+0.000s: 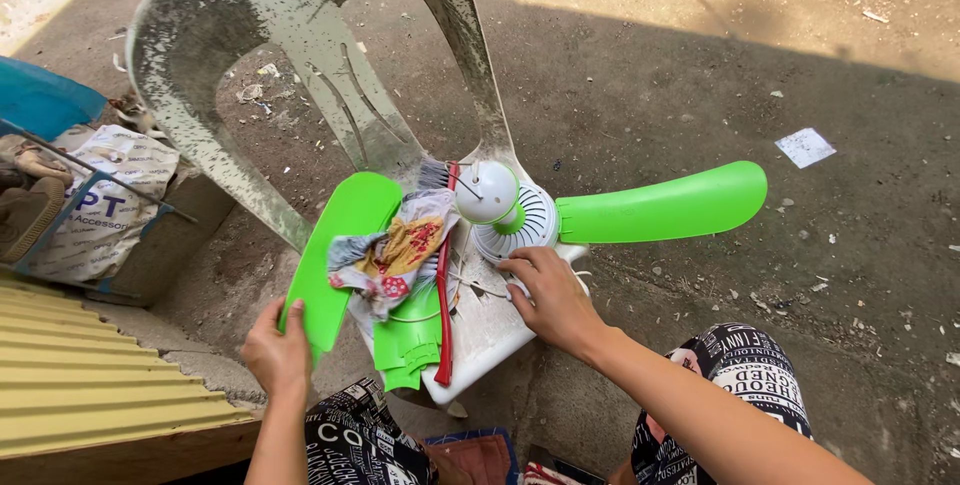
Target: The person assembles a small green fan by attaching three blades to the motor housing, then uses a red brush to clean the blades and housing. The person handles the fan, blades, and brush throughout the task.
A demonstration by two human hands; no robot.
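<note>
- Knees in black-and-white lettered shorts (745, 375) — nearest the camera, at the bottom edge of the view.
- Left hand (275, 350) — closed around the lower end of a loose green fan blade (335, 250), thumb on the blade's face; the blade runs up and to the right, its upper end resting at the chair seat's back edge.
- Right hand (550, 295) — palm down, fingers curled, fingertips pressing on the rim of the white fan motor housing (520, 223); whether anything is pinched beneath the fingers cannot be told.
- White plastic chair (300, 35) — dirty and speckled, facing the person; its seat carries all the fan parts.
- On the seat, left of the housing: a patterned rag (400, 250) draped over the blade's edge, a red-handled brush (443, 295) lying lengthwise with bristles toward the chair back, and a further green plastic piece (410, 345) at the front edge.
- Second green blade (660, 205) — attached to the housing, reaching right beyond the seat over the ground.
- Dome cap (485, 190) — white with a green ring, on the housing.
- Left margin: corrugated yellow sheet (70, 375), printed white bag (100, 210), blue container (40, 100).
- Farther off: a scrap of paper (805, 147) on the bare concrete ground.
</note>
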